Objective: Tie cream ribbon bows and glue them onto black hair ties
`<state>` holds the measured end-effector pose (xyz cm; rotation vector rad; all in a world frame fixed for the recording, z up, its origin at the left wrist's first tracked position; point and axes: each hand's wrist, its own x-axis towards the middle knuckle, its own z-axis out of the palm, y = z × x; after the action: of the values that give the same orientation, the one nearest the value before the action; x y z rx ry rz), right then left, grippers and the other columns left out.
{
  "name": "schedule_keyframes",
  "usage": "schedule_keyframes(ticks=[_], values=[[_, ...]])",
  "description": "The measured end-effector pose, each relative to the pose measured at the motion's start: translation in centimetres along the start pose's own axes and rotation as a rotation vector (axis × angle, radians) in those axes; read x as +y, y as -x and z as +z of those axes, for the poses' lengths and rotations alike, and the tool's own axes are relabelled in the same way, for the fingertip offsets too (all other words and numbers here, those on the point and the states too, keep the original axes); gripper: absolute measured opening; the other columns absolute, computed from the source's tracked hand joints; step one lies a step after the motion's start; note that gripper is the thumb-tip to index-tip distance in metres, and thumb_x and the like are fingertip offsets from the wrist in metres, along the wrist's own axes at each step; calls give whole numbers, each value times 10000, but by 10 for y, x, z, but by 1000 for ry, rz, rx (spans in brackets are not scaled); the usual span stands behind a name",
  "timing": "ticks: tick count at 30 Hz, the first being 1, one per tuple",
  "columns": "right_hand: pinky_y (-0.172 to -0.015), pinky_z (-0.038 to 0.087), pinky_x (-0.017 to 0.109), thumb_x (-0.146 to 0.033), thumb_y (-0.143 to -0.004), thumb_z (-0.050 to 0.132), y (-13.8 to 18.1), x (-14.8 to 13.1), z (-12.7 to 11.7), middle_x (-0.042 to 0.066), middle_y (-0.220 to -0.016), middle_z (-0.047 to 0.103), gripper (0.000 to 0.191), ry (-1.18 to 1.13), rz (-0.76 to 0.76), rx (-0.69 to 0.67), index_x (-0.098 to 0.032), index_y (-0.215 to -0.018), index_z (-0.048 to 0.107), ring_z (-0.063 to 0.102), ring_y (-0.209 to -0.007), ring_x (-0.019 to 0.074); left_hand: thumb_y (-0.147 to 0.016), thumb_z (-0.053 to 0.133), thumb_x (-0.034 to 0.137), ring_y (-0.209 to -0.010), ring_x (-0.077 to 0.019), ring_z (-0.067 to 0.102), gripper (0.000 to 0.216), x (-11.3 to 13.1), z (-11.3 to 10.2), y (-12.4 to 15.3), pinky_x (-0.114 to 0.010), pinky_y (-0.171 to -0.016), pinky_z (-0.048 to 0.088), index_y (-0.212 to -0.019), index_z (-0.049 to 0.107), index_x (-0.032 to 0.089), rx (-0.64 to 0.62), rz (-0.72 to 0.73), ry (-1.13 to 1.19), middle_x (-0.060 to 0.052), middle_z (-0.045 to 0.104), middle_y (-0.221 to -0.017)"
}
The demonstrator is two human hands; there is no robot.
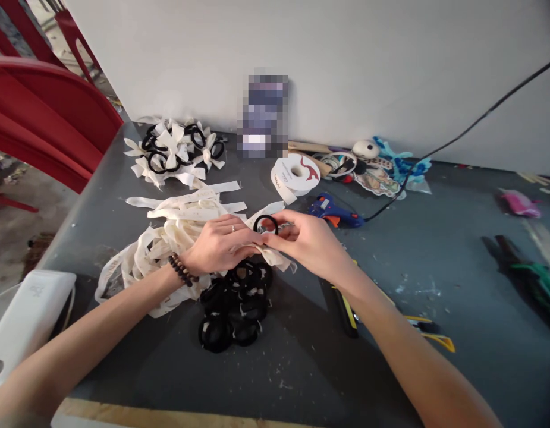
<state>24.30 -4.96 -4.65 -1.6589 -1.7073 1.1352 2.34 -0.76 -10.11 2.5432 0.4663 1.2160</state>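
I am pinching a small black hair tie (266,224) between the fingertips of my right hand (308,242), fingers curled shut around its near edge. It is standing up as a ring just past those fingertips, opening toward me. My left hand (216,245) is meeting the right from the other side, fingers closed on a cream ribbon piece (275,257) hanging just beneath both hands. The tie is thin, round and matte. More black ties (234,309) are lying directly below my left hand.

One glue gun (335,212), one ribbon spool (296,173)
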Motion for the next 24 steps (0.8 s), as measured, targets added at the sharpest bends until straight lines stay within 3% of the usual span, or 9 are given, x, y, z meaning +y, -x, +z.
schedule_keyframes(ticks=[3, 9, 13, 17, 22, 24], values=[[-717, 572, 320, -418, -867, 757, -3, 6, -2, 84, -1095, 778, 381, -156, -29, 68, -231, -1197, 715, 746, -851, 219, -936, 775, 296, -822, -179, 756, 204, 3, -3, -2, -336, -829, 614, -1097, 687, 208, 15, -111, 64, -40, 795, -901], [-765, 603, 339, -388, -855, 784, -7, 11, -3, 76, -1004, 779, 390, -209, -76, 154, -213, -1199, 725, 752, -882, 227, -897, 823, 307, -901, -170, 775, 309, 4, -9, -2, -291, -853, 625, -1143, 702, 166, 74, -388, 293, -90, 792, -1052], [-814, 605, 363, -408, -872, 773, -6, 10, -1, 73, -983, 803, 367, -173, -89, 147, -215, -1183, 741, 765, -906, 244, -898, 816, 334, -836, -160, 758, 212, -1, -10, -1, -259, -766, 607, -980, 725, 160, 73, -523, 450, -66, 780, -917], [-796, 585, 381, -499, -987, 620, -2, 7, -1, 80, -988, 820, 370, -47, -70, 107, -233, -1210, 749, 779, -880, 257, -867, 835, 392, -750, -141, 696, 271, -4, -10, -2, -249, -692, 574, -870, 696, 160, 116, -623, 511, -51, 739, -819], [-727, 524, 352, -601, -1053, 425, 3, 1, -4, 77, -891, 804, 531, -5, -143, 110, -229, -1136, 794, 762, -851, 251, -881, 818, 420, -708, -124, 683, 294, -6, -10, -5, -231, -654, 570, -889, 684, 159, 178, -700, 678, -40, 724, -796], [-706, 515, 336, -624, -1005, 526, 3, -1, -4, 69, -900, 806, 488, -53, -147, 66, -234, -1110, 799, 758, -860, 250, -907, 792, 424, -709, -125, 709, 288, -6, -10, -5, -227, -662, 584, -912, 690, 155, 165, -732, 754, -40, 735, -797]])
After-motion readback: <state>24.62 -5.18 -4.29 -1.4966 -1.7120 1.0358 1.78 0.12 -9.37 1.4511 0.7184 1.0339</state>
